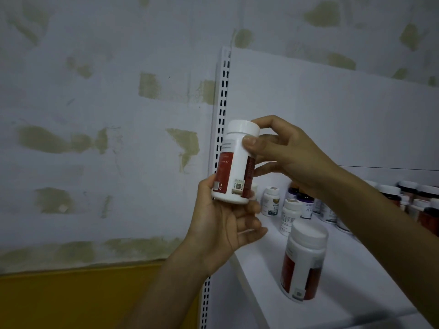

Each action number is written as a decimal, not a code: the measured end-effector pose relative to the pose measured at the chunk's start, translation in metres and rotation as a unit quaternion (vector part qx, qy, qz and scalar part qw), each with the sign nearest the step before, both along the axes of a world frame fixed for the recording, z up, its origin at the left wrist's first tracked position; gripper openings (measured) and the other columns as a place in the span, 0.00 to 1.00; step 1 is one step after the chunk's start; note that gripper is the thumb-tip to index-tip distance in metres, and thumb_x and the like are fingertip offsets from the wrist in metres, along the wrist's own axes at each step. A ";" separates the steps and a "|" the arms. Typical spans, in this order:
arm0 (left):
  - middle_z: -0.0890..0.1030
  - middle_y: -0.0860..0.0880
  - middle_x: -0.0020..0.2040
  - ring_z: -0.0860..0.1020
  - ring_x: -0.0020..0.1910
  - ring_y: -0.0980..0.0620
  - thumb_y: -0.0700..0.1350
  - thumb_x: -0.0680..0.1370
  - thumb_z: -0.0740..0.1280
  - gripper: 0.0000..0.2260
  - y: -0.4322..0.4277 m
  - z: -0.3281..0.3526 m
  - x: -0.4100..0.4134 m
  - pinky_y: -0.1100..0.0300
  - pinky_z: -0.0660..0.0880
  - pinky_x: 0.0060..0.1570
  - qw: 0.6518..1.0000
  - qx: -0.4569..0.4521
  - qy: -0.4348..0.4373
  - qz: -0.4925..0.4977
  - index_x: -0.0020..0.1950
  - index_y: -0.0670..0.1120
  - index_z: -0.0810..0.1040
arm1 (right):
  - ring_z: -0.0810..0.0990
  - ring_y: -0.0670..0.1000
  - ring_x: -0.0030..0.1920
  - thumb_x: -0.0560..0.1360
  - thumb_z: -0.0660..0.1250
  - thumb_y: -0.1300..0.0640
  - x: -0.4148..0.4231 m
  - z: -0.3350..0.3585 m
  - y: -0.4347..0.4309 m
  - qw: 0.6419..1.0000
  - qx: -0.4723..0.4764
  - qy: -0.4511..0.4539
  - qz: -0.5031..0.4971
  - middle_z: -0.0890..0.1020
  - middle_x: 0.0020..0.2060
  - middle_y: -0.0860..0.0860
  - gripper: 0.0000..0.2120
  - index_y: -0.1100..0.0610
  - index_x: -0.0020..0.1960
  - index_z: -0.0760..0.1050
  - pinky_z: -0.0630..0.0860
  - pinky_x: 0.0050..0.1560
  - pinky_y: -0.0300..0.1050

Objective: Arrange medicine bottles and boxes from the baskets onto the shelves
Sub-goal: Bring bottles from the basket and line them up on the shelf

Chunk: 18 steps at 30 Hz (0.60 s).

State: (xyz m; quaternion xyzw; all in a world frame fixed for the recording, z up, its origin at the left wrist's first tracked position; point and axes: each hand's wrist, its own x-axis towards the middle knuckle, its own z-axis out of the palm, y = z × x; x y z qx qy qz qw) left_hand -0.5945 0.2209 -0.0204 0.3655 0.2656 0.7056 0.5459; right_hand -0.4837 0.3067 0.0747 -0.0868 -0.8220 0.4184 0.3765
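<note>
It looks like a medicine shop: a white metal shelf [337,262] on the right holds many pill bottles [301,262].

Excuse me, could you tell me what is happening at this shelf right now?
A person is holding a white bottle with a red label upright in both hands, by the left end of the white shelf. The left hand grips its base and the right hand pinches it just below the cap. It is not yet set down. A matching bottle stands near the shelf's front, and smaller bottles stand further back.
</note>
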 end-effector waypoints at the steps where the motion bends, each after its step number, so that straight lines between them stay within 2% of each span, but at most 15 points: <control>1: 0.81 0.42 0.37 0.78 0.30 0.50 0.64 0.77 0.53 0.28 0.003 -0.001 0.000 0.58 0.78 0.32 0.999 -0.005 0.030 0.041 0.51 0.41 0.79 | 0.85 0.51 0.43 0.69 0.70 0.48 0.000 -0.001 0.000 1.000 0.008 -0.001 -0.025 0.85 0.45 0.53 0.18 0.52 0.57 0.74 0.82 0.40 0.44; 3: 0.83 0.43 0.42 0.80 0.33 0.51 0.64 0.75 0.55 0.27 0.005 0.000 0.002 0.58 0.77 0.33 0.989 0.005 0.081 0.121 0.60 0.44 0.76 | 0.85 0.49 0.40 0.70 0.71 0.49 0.000 -0.003 0.003 0.998 0.004 0.001 -0.063 0.85 0.44 0.53 0.17 0.53 0.56 0.74 0.81 0.37 0.42; 5: 0.83 0.44 0.41 0.79 0.31 0.53 0.65 0.70 0.56 0.29 0.006 -0.001 0.005 0.56 0.78 0.34 0.982 0.017 0.107 0.155 0.61 0.47 0.74 | 0.85 0.48 0.38 0.71 0.71 0.48 -0.001 -0.005 0.005 0.996 -0.012 0.004 -0.087 0.84 0.44 0.52 0.16 0.53 0.56 0.75 0.80 0.35 0.41; 6: 0.83 0.44 0.39 0.78 0.30 0.53 0.64 0.71 0.55 0.27 0.007 -0.001 0.007 0.56 0.78 0.34 0.982 0.018 0.106 0.156 0.61 0.47 0.74 | 0.85 0.48 0.38 0.71 0.71 0.48 -0.001 -0.005 0.007 0.996 -0.016 0.002 -0.091 0.84 0.44 0.52 0.16 0.52 0.56 0.75 0.80 0.35 0.41; 10: 0.81 0.44 0.34 0.76 0.26 0.54 0.61 0.79 0.52 0.22 0.008 0.000 0.006 0.58 0.77 0.31 0.990 0.019 0.047 0.134 0.60 0.47 0.73 | 0.85 0.48 0.40 0.75 0.67 0.50 0.003 -0.006 0.012 0.998 -0.026 -0.023 -0.053 0.83 0.47 0.52 0.11 0.49 0.56 0.76 0.80 0.37 0.41; 15: 0.78 0.44 0.32 0.72 0.24 0.54 0.61 0.80 0.50 0.23 0.010 -0.004 0.004 0.61 0.76 0.29 0.997 0.021 0.010 0.075 0.58 0.46 0.73 | 0.85 0.49 0.43 0.75 0.67 0.53 0.008 -0.008 0.021 0.998 -0.041 -0.035 -0.030 0.84 0.47 0.51 0.12 0.49 0.58 0.76 0.80 0.39 0.41; 18: 0.77 0.44 0.32 0.71 0.23 0.54 0.61 0.80 0.51 0.23 0.013 -0.005 0.003 0.62 0.75 0.28 0.999 0.015 -0.004 0.052 0.58 0.45 0.73 | 0.85 0.51 0.45 0.73 0.68 0.52 0.007 -0.009 0.026 0.998 -0.051 -0.029 -0.018 0.84 0.47 0.52 0.13 0.50 0.58 0.76 0.82 0.43 0.44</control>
